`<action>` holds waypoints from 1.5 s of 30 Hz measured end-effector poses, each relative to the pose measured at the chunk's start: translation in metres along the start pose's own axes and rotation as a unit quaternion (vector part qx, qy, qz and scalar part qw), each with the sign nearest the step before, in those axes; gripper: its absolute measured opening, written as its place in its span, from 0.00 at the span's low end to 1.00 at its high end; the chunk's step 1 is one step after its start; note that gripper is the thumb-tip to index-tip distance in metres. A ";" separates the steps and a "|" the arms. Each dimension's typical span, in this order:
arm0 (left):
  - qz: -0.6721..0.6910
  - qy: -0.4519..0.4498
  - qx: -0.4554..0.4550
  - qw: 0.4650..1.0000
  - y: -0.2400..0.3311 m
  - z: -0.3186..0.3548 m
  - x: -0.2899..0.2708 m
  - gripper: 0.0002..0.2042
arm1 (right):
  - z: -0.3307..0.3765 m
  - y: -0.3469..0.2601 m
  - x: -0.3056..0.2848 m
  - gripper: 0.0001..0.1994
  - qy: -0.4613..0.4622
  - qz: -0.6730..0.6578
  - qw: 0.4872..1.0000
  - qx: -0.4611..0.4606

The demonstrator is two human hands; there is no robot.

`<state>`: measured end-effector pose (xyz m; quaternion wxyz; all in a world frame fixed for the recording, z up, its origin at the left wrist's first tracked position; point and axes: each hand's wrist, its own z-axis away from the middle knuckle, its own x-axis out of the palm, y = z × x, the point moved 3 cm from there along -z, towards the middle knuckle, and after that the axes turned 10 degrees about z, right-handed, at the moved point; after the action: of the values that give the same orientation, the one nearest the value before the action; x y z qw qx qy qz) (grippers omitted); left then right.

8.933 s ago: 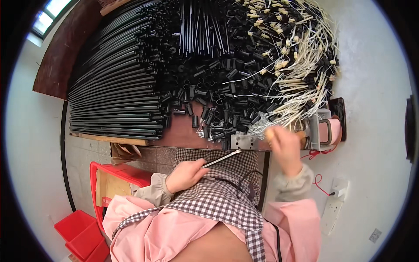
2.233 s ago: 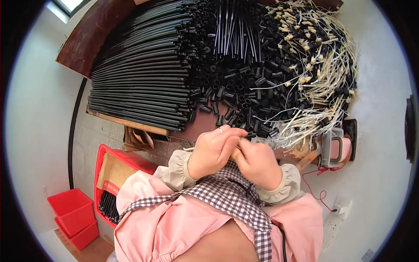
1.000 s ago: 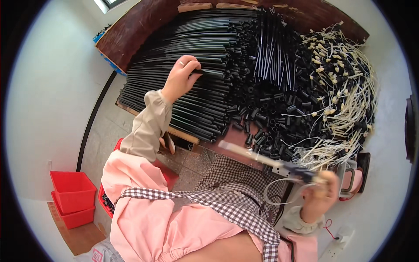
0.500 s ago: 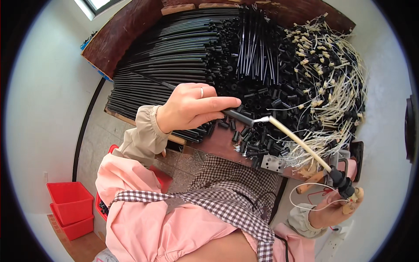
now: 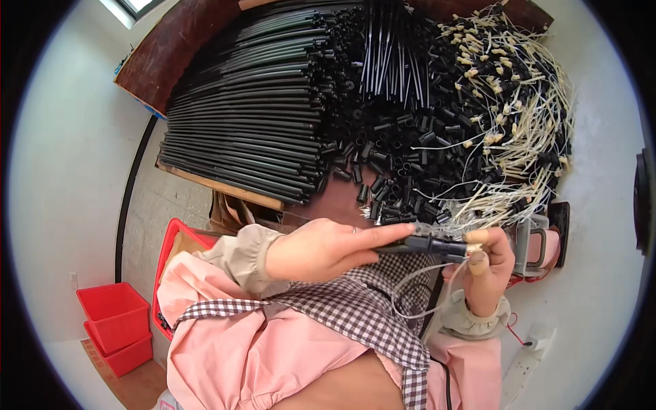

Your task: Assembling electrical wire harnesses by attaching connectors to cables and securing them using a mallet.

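Note:
My left hand (image 5: 316,250) is closed around a slim black tube, its index finger stretched along the top. Little of the tube shows; most lies behind the hand. At the tube's right end sits a black ribbed fitting (image 5: 441,246), lined up with it and appearing to touch it. My right hand (image 5: 489,268) pinches the cream connector end (image 5: 473,251) of that fitting between thumb and fingers. A thin white wire (image 5: 402,313) hangs below in a loop. The cream sleeve is not visible.
Ahead on the table lie stacked long black tubes (image 5: 239,140), loose short black sleeves (image 5: 383,160) and a tangle of white wires with cream connectors (image 5: 540,130). A grey clamp-like device (image 5: 536,247) stands at the right. Red bins (image 5: 113,311) sit low at the left.
Both hands have moved down and toward each other. The cream sleeve, in plain sight between tube and fitting before, is gone from view, and the fitting now meets the tube.

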<state>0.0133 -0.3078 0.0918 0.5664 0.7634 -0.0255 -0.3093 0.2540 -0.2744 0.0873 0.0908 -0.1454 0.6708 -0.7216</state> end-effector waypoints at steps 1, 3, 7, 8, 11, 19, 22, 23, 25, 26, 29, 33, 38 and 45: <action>0.003 0.002 -0.005 1.000 -0.008 0.004 0.005 0.29 | 0.004 0.003 0.003 0.13 -0.003 0.000 1.000 0.005; -0.082 0.000 0.025 0.996 -0.015 0.006 0.009 0.30 | 0.015 0.004 0.012 0.10 0.001 0.033 0.998 -0.044; -0.105 -0.052 -0.059 0.991 -0.007 0.011 0.017 0.28 | 0.000 0.027 0.023 0.10 -0.088 0.014 0.995 0.054; -0.096 -0.081 -0.105 0.987 -0.004 0.012 0.022 0.27 | -0.002 0.035 0.026 0.10 -0.129 -0.004 0.985 0.113; 0.034 0.023 -0.047 0.998 -0.033 0.021 0.044 0.24 | -0.009 0.053 0.041 0.09 -0.148 -0.012 0.984 0.100; -0.020 -0.040 -0.244 0.969 -0.091 0.082 0.050 0.14 | -0.038 0.031 0.070 0.06 -0.167 0.315 0.924 -0.138; 0.122 0.109 -0.155 0.974 -0.059 0.081 0.033 0.11 | -0.055 0.024 0.093 0.05 -0.191 0.295 0.922 -0.166; 0.190 0.184 -0.109 0.958 -0.050 0.083 0.027 0.10 | -0.065 0.018 0.105 0.04 -0.230 0.285 0.908 -0.202; 0.160 0.194 -0.182 0.951 -0.076 0.109 0.042 0.09 | -0.098 0.026 0.121 0.04 -0.253 0.367 0.864 -0.233; 0.133 0.200 -0.252 0.938 -0.094 0.126 0.053 0.09 | -0.120 0.048 0.128 0.06 -0.235 0.455 0.829 -0.223; 0.087 0.182 -0.303 0.932 -0.101 0.136 0.061 0.08 | -0.150 0.116 0.145 0.07 -0.109 0.653 0.674 -0.328; 0.046 0.178 -0.278 0.943 -0.098 0.137 0.058 0.08 | -0.141 0.147 0.144 0.01 -0.132 0.719 0.612 -0.302; 0.039 0.211 -0.250 0.944 -0.095 0.125 0.048 0.09 | -0.101 0.087 0.092 0.07 -0.176 0.531 0.803 -0.205; -0.008 0.161 -0.191 0.968 -0.074 0.089 0.038 0.11 | -0.051 0.076 0.062 0.12 -0.148 0.096 0.984 -0.021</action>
<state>-0.0237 -0.3715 -0.0048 0.6957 0.6811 0.1320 -0.1862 0.1740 -0.2525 0.0140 0.2551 -0.1871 0.6755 -0.6661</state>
